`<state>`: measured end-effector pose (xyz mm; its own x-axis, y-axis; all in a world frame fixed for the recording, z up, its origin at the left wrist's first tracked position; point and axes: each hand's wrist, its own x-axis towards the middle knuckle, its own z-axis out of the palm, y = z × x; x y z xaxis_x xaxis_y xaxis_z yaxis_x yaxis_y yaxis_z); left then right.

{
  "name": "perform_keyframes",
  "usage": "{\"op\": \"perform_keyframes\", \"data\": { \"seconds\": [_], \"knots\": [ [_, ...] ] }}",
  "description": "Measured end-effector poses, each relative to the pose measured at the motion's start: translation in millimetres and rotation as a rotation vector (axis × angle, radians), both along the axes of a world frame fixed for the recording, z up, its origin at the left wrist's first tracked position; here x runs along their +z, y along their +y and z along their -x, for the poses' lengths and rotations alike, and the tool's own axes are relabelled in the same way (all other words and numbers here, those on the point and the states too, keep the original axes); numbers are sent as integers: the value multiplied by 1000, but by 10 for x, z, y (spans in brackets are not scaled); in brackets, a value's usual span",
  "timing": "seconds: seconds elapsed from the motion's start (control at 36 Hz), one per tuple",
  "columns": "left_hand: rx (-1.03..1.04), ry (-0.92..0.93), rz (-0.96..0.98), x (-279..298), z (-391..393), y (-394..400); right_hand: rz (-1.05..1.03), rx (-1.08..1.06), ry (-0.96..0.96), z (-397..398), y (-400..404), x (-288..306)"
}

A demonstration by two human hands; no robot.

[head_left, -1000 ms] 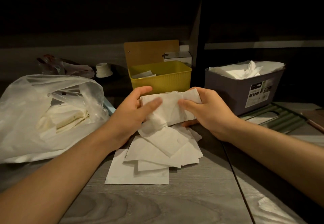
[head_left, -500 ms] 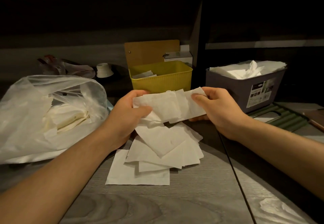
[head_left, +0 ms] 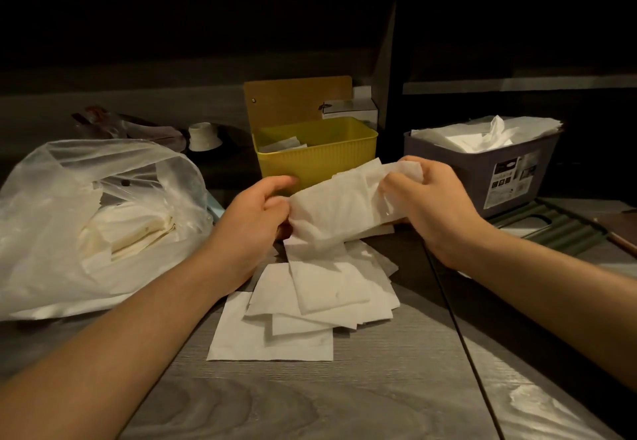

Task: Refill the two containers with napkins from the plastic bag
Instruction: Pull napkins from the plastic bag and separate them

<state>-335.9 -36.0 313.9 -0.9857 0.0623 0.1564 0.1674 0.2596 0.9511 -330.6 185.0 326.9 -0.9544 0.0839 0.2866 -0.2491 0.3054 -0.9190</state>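
Grey wood-grain table (head_left: 362,398) fills the foreground, its near edge cut off by the frame, and the wall behind it is lost in darkness. On the left sits the big translucent plastic bag (head_left: 69,219), mouth open, with a stack of cream-white napkins inside showing only hazily through the film; the bag's left side runs out of view. Far right, the grey plastic bin with a printed label (head_left: 510,181) is heaped with white napkins to its rim; the label is too small to read. Centre back, the yellow ribbed plastic basket (head_left: 317,160) holds just a few napkins low inside, its lower front hidden by the hands. A loose pile of white square napkins (head_left: 310,298) lies fanned on the table between the forearms. Above it, a bunch of white napkins (head_left: 341,205) is held up in front of the yellow basket: the left hand (head_left: 256,212) grips its lower left end, fingers curled and partly buried behind the paper, while the right hand (head_left: 424,194) pinches the upper right end. Behind the bag, a small white round object (head_left: 203,136) and a crumpled wrapper (head_left: 113,126) are too dim to identify.
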Motion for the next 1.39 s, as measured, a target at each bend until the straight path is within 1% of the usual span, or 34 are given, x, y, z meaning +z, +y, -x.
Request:
{"op": "perform_keyframes", "data": {
  "seconds": [0.11, 0.19, 0.25, 0.33, 0.42, 0.53, 0.64, 0.78, 0.92, 1.0, 1.06, 1.17, 1.25, 1.31, 1.33, 1.39],
  "knots": [
    [-34, 7, 10, 32, -28, 48, -23, 52, -71, -31, -28, -21],
    [-66, -30, -7, 62, -56, 90, 15, 72, -88, -18, -41, -27],
    [-61, -34, -2, 72, -62, 99, 95, 88, -129, -2, -50, -30],
    [-65, -37, -31, 79, -61, 91, 266, 116, -190, 6, -50, -31],
    [-78, -46, -18, 84, -72, 92, 427, 129, -225, -21, -38, 9],
    [-70, -61, -9, 88, -67, 99, 524, 148, -227, -13, -26, 31],
    [-79, -60, 5, 101, -73, 89, 475, 149, -240, 27, -39, 5],
    [-57, -56, 55, 85, -59, 70, 320, 127, -211, 59, -41, -54],
    [-15, -49, 55, 77, -47, 91, 327, 147, -258, 57, -40, -37],
    [13, -42, 88, 83, -40, 127, 319, 165, -259, 35, -42, 8],
    [12, -28, 110, 61, -24, 133, 287, 161, -220, 26, -24, 47],
    [-1, 16, 139, 47, -25, 98, 168, 89, -60, -33, 16, 193],
    [-5, 27, 108, 49, -33, 72, 117, 65, 60, -98, 25, 292],
    [-10, 21, 76, 42, -26, 61, 150, 81, 121, -153, 6, 371],
    [-12, 19, 68, 44, -27, 60, 213, 110, 134, -181, -13, 416],
    [-20, 27, 76, 44, -31, 55, 431, 226, 69, -233, -47, 498]
  ]
}}
